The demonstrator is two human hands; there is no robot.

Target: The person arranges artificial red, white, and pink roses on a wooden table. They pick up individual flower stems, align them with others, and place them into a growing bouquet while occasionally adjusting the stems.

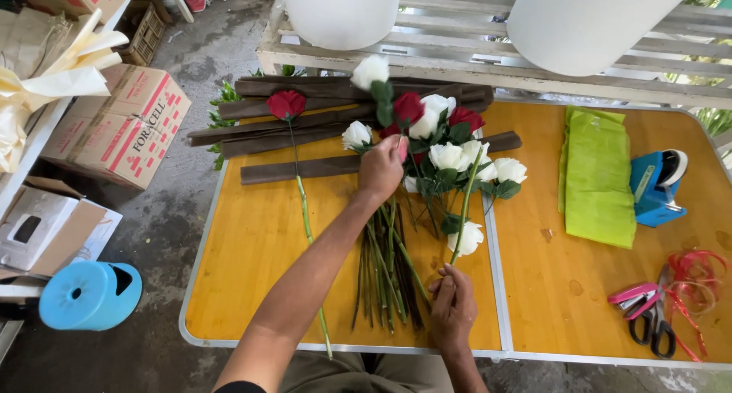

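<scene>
The left hand (380, 168) is closed on a white rose (370, 71) stem, setting it onto the bunch of roses (446, 153) at twelve o'clock on the yellow table (252, 240). The right hand (453, 305) pinches another stem low at six o'clock. Pulling that stem could drag the loose stems (385, 267) askew; the single red rose (286, 103) at ten o'clock could roll off.

A blue tape holder (657, 186) sits next to folded green paper (599, 176) on the yellow table (252, 248). Pink and black scissors (646, 313) lie by red ribbon (698, 275). A blue stool (90, 294) and cardboard boxes (122, 126) are on the floor.
</scene>
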